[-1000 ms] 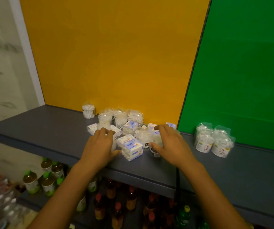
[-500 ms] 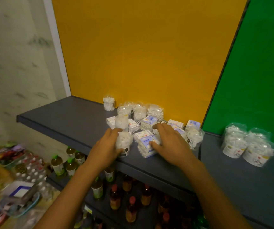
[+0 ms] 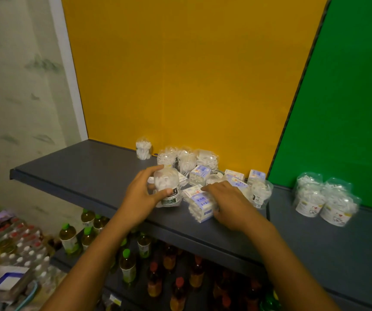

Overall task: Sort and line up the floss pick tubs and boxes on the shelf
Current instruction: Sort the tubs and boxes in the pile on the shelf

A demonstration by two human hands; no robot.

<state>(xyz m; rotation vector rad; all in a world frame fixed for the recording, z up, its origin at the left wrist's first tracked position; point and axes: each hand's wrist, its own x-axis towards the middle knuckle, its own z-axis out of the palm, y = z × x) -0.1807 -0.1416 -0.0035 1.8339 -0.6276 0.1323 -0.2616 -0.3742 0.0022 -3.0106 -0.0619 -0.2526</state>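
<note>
**Tub in the left hand, box under the right**

A clear floss pick tub (image 3: 166, 187) stands roughly upright, its long axis near vertical, at the front left of the jumbled cluster on the grey shelf (image 3: 86, 173). The left hand (image 3: 143, 196) grasps it, thumb across its front and fingers (image 3: 155, 170) curled over its top. Just to its right, touching or nearly so, lies a white-and-blue box (image 3: 199, 204), long axis running toward the shelf's front edge. The right hand (image 3: 227, 203) lies over this box, fingers bent around its far side. Open shelf lies to the left, so the left hand is better placed to carry the tub there. A sorted group of tubs (image 3: 324, 198) stands well apart to the right.
</note>
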